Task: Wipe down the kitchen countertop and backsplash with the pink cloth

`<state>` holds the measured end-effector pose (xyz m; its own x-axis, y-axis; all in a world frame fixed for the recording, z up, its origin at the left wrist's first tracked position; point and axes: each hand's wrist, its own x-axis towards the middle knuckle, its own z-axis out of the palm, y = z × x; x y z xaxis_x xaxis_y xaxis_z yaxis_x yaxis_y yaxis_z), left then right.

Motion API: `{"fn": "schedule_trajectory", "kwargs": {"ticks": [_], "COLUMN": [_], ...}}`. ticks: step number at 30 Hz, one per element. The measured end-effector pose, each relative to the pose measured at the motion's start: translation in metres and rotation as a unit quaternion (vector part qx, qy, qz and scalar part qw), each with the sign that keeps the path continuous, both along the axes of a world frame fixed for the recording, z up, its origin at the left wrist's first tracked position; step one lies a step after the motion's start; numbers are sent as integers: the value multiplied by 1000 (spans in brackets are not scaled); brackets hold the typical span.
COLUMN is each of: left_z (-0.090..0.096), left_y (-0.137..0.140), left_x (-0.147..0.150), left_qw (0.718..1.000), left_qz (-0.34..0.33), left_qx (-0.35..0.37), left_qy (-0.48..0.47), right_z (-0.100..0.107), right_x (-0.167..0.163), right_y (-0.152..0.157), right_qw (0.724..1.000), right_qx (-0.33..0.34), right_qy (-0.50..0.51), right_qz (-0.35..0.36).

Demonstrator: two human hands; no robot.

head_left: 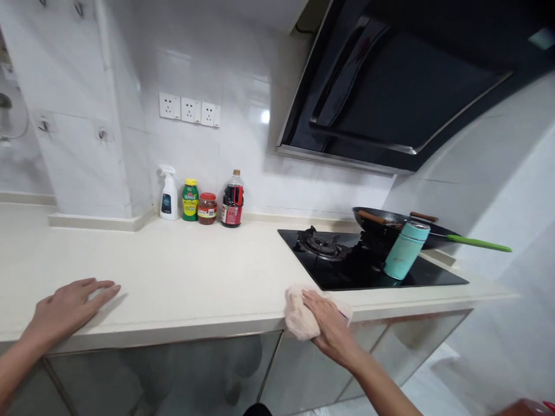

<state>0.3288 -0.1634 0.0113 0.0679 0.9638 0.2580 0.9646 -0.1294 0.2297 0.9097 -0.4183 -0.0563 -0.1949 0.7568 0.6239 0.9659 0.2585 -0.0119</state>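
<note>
My right hand [327, 320] presses a pale pink cloth [300, 315] against the front edge of the white countertop [195, 271], just in front of the stove's near left corner. Part of the cloth hangs over the edge, and the palm side of the hand is hidden. Over on the left, my left hand [71, 306] lies on the countertop with its fingers stretched out and holds nothing. A black glass gas stove [342, 274] is set into the counter, close to the cloth.
A turquoise flask [405, 254] stands on the stove beside a wok [368, 222] with a green-handled utensil [479, 242]. Along the wall are a spray bottle [168, 193], a green bottle [189, 202], a red-lidded jar [207, 209] and a dark sauce bottle [233, 202]. A range hood [390, 86] hangs above.
</note>
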Motion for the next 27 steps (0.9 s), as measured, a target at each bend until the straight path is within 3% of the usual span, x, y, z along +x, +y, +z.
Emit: {"fn": "schedule_trajectory", "kwargs": {"ticks": [3,6,9,11,13,16,20,23,27], "left_z": [3,8,10,9,8,5,2,0,-5], "left_y": [-7,-17,-24,-27,-29,-31,-35,-38,-39], "left_x": [2,5,8,8,7,7,8,9,9], "left_qw": [999,999,999,999,999,998,998,997,997], "left_qz": [-10,-8,-13,-17,-19,-23,-36,-35,-41], "left_qx": [-30,-35,-21,-15,-15,-12,1,4,37], "left_qy": [3,-13,-37,-45,-48,-52,-58,-63,-59], "right_z": [14,28,38,42,43,42,45,40,28], "right_x": [-35,-40,-26,-17,-14,-18,-18,-2,21], "right_y": [17,36,57,65,67,61,71,106,182], "right_qw": [990,955,902,876,897,957,957,954,953], "right_qx": [-49,-88,-3,42,5,-130,-243,-241,-210], "right_qy": [118,284,426,461,418,249,127,89,40], "right_qz": [56,15,-72,-136,-142,-73,-96,-153,-216]}}
